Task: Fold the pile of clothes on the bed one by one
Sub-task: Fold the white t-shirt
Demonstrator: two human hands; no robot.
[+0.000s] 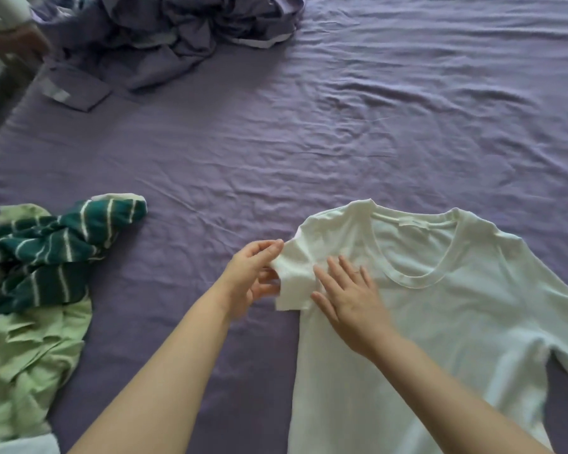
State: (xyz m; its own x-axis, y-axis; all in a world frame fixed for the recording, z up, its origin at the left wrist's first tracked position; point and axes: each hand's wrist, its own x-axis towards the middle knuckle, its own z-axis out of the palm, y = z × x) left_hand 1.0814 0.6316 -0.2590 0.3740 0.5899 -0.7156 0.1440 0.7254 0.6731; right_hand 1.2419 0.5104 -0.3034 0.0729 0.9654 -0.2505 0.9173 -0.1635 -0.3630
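Observation:
A white T-shirt (440,322) lies spread flat on the purple bed sheet (309,142), its round neck pointing away from me. My left hand (253,280) pinches the shirt's left sleeve, which is bunched and folded inward over the shoulder. My right hand (351,299) lies flat with straight fingers on the shirt's chest, just beside that sleeve. The shirt's other sleeve spreads out at the far right. A pile of clothes sits at the left: a dark green striped garment (53,247) on top of a light green garment (30,362).
A crumpled purple duvet (177,34) lies heaped at the far end of the bed. A small folded purple piece (76,88) lies near the bed's left edge. A white cloth corner (20,445) shows at the bottom left.

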